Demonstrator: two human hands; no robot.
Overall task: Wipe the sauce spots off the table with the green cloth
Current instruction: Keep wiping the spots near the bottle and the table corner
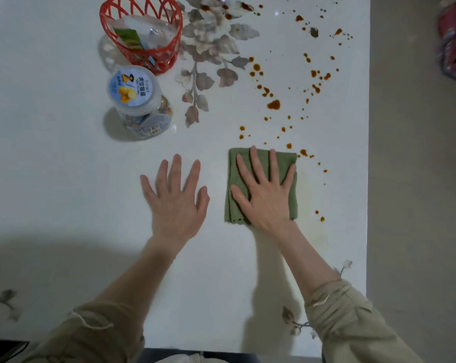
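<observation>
Table (pixel 64 179): white, glossy, with a grey leaf print running from 12 o'clock toward centre.
Spots (pixel 273 104): brown-orange sauce drops scattered from 12 to 3 o'clock, the nearest just beside the cloth's far right corner.
Cloth (pixel 234 195): folded green rectangle, slightly right of centre, lying flat; long axis runs 6 to 12 o'clock; scalloped near edge.
Right hand (pixel 266 195): flat on the cloth, fingers spread wide, pointing to 12 o'clock.
Left hand (pixel 175 200): flat on bare table at the cloth's 9 o'clock, fingers splayed, holding nothing.
Basket (pixel 143 30): red lattice, at 11 o'clock.
Jar (pixel 137 100): clear, blue-labelled lid, just beside the basket's near side.
</observation>
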